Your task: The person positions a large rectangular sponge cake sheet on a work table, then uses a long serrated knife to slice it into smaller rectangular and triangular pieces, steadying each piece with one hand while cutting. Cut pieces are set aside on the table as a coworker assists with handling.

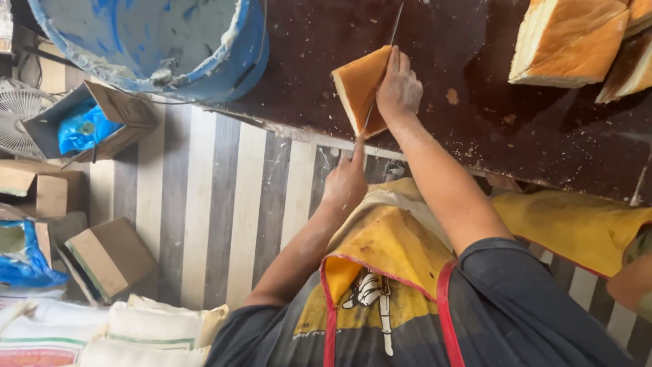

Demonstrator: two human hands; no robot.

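Note:
An orange-crusted slab of sponge cake (pixel 356 81) stands on edge on the dark brown table (pixel 475 129), near its front edge. My right hand (pixel 399 85) presses flat against the slab's right side and holds it upright. My left hand (pixel 345 182) is below the table edge, closed on the handle of a long thin knife (pixel 380 75). The blade runs up along the slab, between the cake and my right hand, and its tip reaches past the slab's top. I wear a yellow apron with red straps (pixel 387 251).
Large cake loaves (pixel 567 41) lie at the table's far right. A big blue tub (pixel 156 41) stands at the upper left. Cardboard boxes (pixel 109 255), a fan (pixel 17 112) and white sacks (pixel 149 333) sit on the striped floor. Another person's yellow apron (pixel 577 224) is at right.

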